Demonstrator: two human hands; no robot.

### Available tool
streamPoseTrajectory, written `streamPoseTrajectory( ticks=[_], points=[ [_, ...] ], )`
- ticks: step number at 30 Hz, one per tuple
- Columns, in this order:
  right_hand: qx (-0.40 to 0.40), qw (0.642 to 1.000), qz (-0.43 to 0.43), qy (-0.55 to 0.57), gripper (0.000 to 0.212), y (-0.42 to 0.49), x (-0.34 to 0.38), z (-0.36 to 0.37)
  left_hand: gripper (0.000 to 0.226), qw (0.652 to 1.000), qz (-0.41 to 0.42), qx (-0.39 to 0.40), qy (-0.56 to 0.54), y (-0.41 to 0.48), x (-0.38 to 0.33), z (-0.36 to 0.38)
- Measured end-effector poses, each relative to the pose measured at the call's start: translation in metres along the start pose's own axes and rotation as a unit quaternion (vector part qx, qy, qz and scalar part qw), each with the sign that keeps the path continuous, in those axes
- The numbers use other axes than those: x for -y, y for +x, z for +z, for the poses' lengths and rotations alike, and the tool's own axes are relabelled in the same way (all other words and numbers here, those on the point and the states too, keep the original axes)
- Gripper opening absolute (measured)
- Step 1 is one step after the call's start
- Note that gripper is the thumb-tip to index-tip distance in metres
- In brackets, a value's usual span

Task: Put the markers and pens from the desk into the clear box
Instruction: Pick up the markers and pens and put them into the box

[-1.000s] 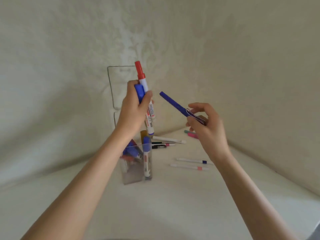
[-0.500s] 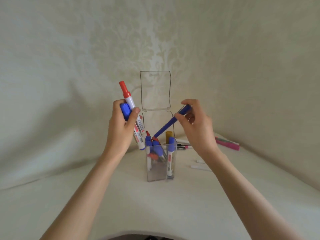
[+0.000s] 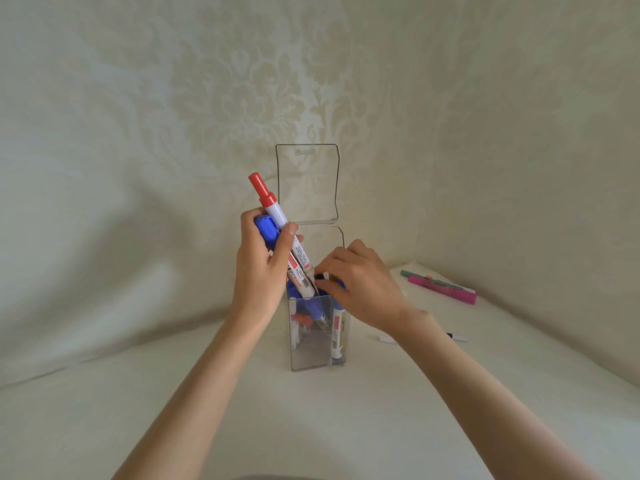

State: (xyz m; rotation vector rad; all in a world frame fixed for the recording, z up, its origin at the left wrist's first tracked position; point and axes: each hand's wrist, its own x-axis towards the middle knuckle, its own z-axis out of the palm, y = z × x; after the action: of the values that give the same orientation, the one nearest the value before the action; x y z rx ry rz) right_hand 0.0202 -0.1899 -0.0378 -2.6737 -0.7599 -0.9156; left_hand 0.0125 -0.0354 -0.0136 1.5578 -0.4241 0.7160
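Markers already crowd the clear box [image 3: 313,336], which stands upright mid-tabletop [image 3: 207,410] with its hinged lid [image 3: 306,183] flipped up behind. A moment ago your right hand [image 3: 360,289] carried a blue pen toward the opening; now that hand has dropped to the rim, fingers curled down over the mouth, and only a sliver of blue shows beneath them, so the pen is most likely going in or just seated. Whether that grip has let go, you cannot tell from here. Your left hand [image 3: 265,268] is wrapped firmly around two markers, the red-capped marker [image 3: 277,220] and the blue-capped marker [image 3: 266,228], their lower ends angled at the rim and next in line. Still out on the tabletop: a pink marker [image 3: 441,289] and a green one [image 3: 420,276] near the wall, plus two thin pens [image 3: 457,337] beside your right wrist.
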Motion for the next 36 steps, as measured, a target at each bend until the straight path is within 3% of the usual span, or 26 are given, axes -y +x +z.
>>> streamPoseTrajectory(
  ticks=[4,7,9,13,18,21,27,32,36],
  points=[
    [0.007,0.999,0.013,-0.051,0.035,0.004,-0.005,0.005,0.018,1.0,-0.001,-0.001,0.0,0.003,-0.002,-0.003],
    [0.045,0.998,0.034,-0.025,0.027,0.007,-0.009,0.003,0.017,1.0,-0.004,0.007,-0.007,0.003,-0.003,-0.004],
    [0.047,0.991,0.083,0.097,0.027,0.006,-0.008,-0.004,0.016,0.999,-0.002,0.026,-0.02,0.003,-0.004,-0.005],
    [-0.025,0.915,0.163,0.369,0.03,0.011,0.006,-0.028,0.014,0.991,0.024,0.128,0.006,0.007,-0.016,-0.002],
    [-0.131,0.87,0.143,0.453,0.024,0.038,0.021,-0.053,0.018,0.976,-0.012,0.218,-0.004,0.019,-0.024,0.008],
    [-0.152,0.882,0.123,0.428,0.017,0.047,0.019,-0.057,0.016,0.975,-0.009,0.222,0.024,0.022,-0.021,0.012],
    [-0.195,0.868,0.167,0.425,0.016,0.046,0.003,-0.046,0.006,0.997,0.006,0.044,0.056,0.031,-0.007,0.004],
    [-0.139,0.908,0.179,0.353,0.039,0.033,-0.001,-0.027,0.007,0.996,0.013,0.043,0.071,0.033,0.0,0.002],
    [-0.075,0.96,0.142,0.231,0.032,0.026,0.001,-0.019,0.016,0.998,0.017,0.036,0.057,0.034,0.0,0.007]
  ],
)
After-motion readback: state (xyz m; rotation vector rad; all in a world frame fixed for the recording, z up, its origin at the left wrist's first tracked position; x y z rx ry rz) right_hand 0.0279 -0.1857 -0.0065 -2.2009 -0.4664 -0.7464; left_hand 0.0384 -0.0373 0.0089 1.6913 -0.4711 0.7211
